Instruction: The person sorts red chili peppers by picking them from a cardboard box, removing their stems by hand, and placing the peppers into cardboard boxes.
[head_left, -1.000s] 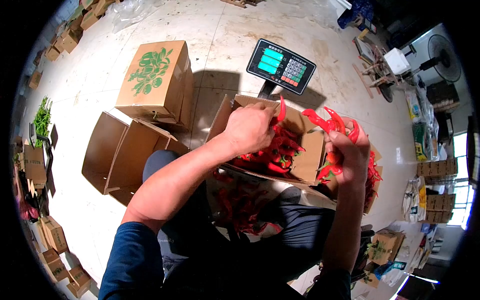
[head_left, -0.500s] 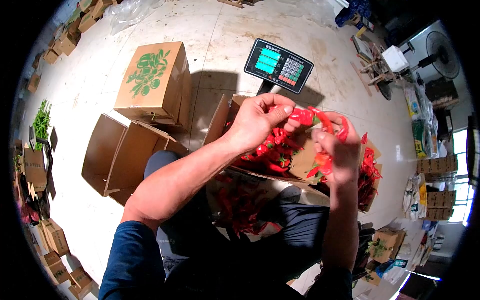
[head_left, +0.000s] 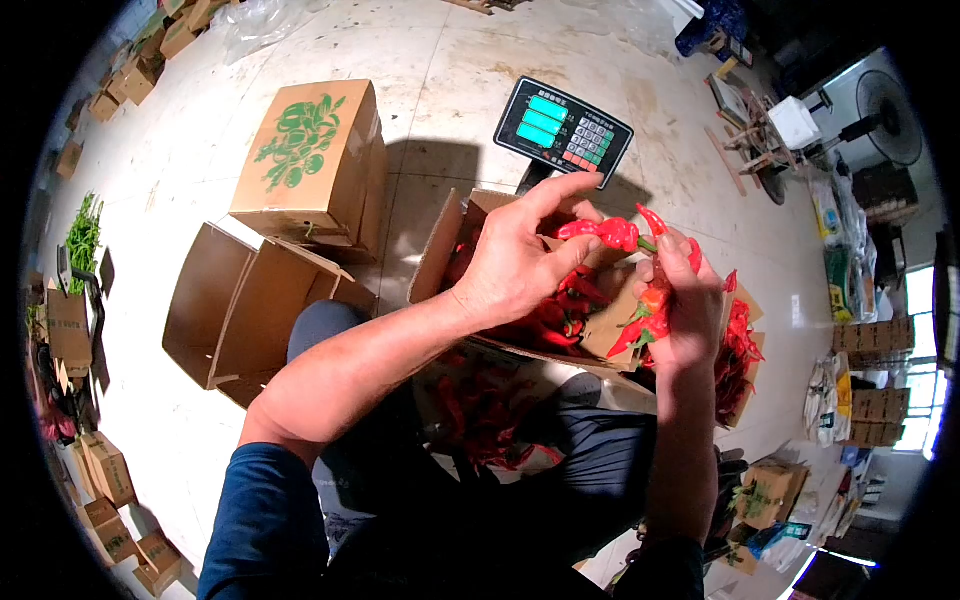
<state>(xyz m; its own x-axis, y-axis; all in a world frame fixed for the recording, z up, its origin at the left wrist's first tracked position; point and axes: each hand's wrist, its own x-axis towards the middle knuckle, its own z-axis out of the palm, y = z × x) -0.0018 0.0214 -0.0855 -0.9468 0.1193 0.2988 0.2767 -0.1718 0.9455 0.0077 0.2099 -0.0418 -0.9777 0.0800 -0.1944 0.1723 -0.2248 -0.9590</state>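
Observation:
My left hand (head_left: pixel 520 255) is over an open cardboard box (head_left: pixel 436 250), thumb and fingers closed on a red pepper (head_left: pixel 612 235) whose green stem points right. Beside it, my right hand (head_left: pixel 688 310) holds several red peppers (head_left: pixel 645 322), some sticking out above and below its fingers. The stem end of the left hand's pepper meets the right hand's fingertips. Inside the box lie more red peppers (head_left: pixel 555 325), partly hidden by my left hand. A second box of red peppers (head_left: pixel 738 350) stands at the right, partly behind my right hand.
A scale display (head_left: pixel 563 130) stands behind the box. At the left are a closed carton (head_left: pixel 300 160) with a green vegetable print and an open box (head_left: pixel 215 310). Red peppers (head_left: pixel 480 415) lie between my legs. A fan (head_left: pixel 888 118) stands at the far right.
My left hand has come up from the box's peppers and moved right, now gripping a pepper beside my right hand. My right hand has shifted slightly left and down with its peppers.

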